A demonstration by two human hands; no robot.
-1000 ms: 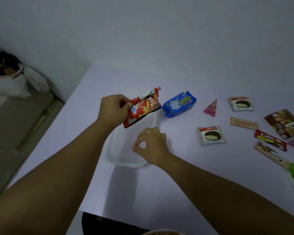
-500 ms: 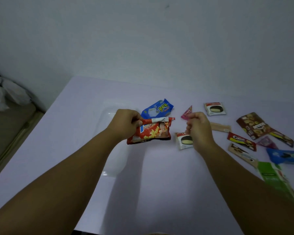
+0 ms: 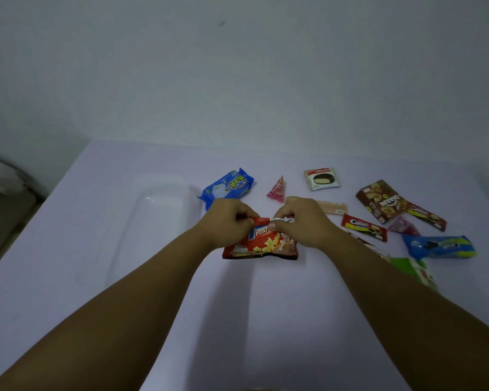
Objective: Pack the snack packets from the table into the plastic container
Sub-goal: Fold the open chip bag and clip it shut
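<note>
Both hands hold a red potato-snack packet (image 3: 266, 244) by its top edge, above the table in front of me. My left hand (image 3: 229, 221) pinches the left corner and my right hand (image 3: 302, 221) pinches the right part of that edge. The clear plastic container (image 3: 141, 221) lies to the left of the packet and looks to have nothing in it. A blue biscuit packet (image 3: 227, 187) lies just beyond my left hand. A pink triangular packet (image 3: 277, 189) sits beyond my right hand.
Several more packets lie to the right: a white choco-pie packet (image 3: 322, 179), a brown cookie box (image 3: 381, 200), a red packet (image 3: 363, 227), a blue packet (image 3: 441, 246) and a green one (image 3: 410, 268). The wall stands close behind the table (image 3: 237, 306).
My left hand has carried the red packet right, away from over the container. My right hand has come in and taken hold of the packet's top edge.
</note>
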